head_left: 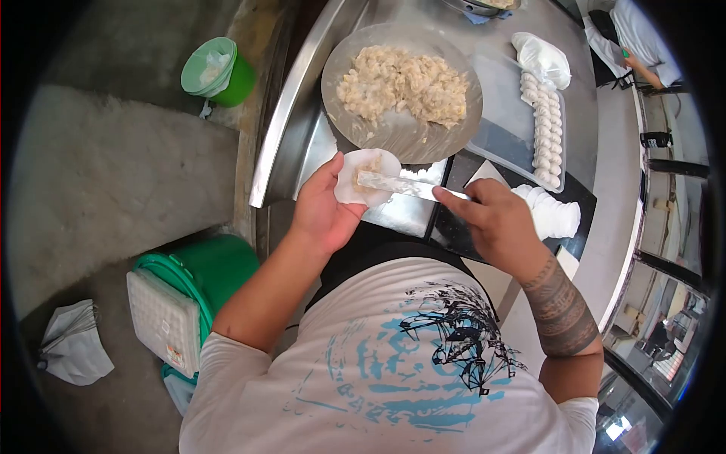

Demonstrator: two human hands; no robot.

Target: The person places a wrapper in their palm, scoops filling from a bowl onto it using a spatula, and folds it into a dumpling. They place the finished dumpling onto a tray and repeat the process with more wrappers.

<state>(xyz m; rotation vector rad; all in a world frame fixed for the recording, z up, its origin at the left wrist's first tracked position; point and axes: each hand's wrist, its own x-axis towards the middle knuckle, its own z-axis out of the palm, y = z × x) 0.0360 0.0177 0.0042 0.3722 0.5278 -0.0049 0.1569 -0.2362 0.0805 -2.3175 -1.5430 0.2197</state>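
My left hand (327, 212) holds a round white dumpling wrapper (383, 198) by its edge and underside. In my right hand (495, 219) is a flat spatula (408, 187), its blade tip pressing a small dab of pale filling (370, 168) onto the wrapper. Just beyond the hands sits a wide metal bowl (378, 140) with a large mound of the same lumpy filling (401, 83). A stack of white wrappers (552, 213) lies to the right of my right hand. My right fingers partly hide the spatula's handle.
At the right, a clear plastic tray (503, 144) carries a row of white dumplings (546, 136); a white plastic bag (541, 59) rests at its far end. A green bucket (234, 79) and a green bin (227, 265) stand left. Another person's hand (631, 60) shows far right.
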